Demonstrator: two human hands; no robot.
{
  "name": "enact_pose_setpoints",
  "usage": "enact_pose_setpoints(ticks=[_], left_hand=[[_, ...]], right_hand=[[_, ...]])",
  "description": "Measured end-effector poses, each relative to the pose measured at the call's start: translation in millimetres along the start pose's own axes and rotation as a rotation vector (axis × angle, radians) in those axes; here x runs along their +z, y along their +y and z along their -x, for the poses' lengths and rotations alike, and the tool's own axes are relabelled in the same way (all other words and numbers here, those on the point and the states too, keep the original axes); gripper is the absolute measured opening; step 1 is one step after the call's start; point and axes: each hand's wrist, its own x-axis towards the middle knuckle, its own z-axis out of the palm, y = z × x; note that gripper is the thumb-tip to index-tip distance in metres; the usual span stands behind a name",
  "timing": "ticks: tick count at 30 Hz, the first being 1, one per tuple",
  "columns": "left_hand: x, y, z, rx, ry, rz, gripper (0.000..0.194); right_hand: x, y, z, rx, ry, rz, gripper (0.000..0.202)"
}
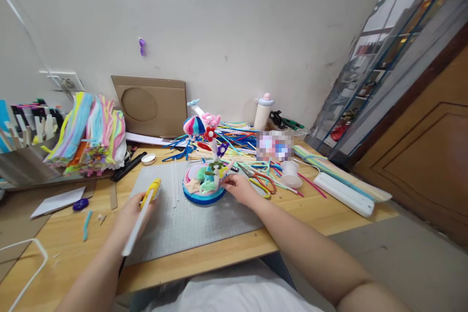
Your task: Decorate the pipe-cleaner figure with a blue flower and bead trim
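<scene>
In my left hand (pixel 135 212) is a yellow hot glue gun (pixel 152 189), with a long white glue stick (pixel 136 230) jutting back toward me. A colourful pipe-cleaner ornament (pixel 207 186) stands upright on the mat, on a round blue base. It carries flowers, a striped balloon shape (pixel 194 126) and a beige star (pixel 193 185). My right hand (pixel 237 188) is closed at the ornament's right side, its fingertips pinched against it. What exactly lies between those fingertips is partly hidden.
Under the ornament lies a grey cutting mat (pixel 164 234) with clear sticks (pixel 175 183). Orange-handled scissors (pixel 265 181), a clear spool (pixel 291 174) and loose pipe cleaners (pixel 237 139) lie behind and right. A white power strip (pixel 343 194) sits far right; pipe-cleaner bundles (pixel 93 131) stand left.
</scene>
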Motion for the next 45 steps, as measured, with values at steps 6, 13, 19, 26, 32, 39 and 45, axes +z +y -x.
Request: enact_pose_setpoints(ticks=[6,13,19,26,32,39,45], left_hand=[[2.9,-15.0,-21.8,0.065,-0.013,-0.248,0.032],[12.6,-21.9,-32.2,0.058,0.032,-0.463,0.046],[22.5,-25.3,-34.9,0.071,0.027,-0.523,0.046],[26.1,-23.4,-33.2,0.063,0.007,-0.519,0.045],[26.7,-23.1,-31.5,0.082,0.028,-0.533,0.045],[25.1,-20.7,-30.0,0.097,0.032,-0.557,0.042],[26.8,-16.2,-29.0,0.083,0.032,-0.547,0.045]], right_hand=[[-2.4,-6.2,3.6,-0.181,0.008,0.161,0.019],[-0.8,-7.6,9.7,-0.262,-0.005,0.364,0.018],[3.0,-7.3,12.7,-0.277,-0.009,0.555,0.023],[4.7,-11.5,15.0,-0.27,-0.03,0.721,0.025],[6.3,-14.6,15.5,-0.26,-0.049,0.792,0.026],[7.2,-16.4,15.3,-0.271,-0.058,0.83,0.026],[8.2,-15.6,15.2,-0.276,-0.05,0.846,0.022]])
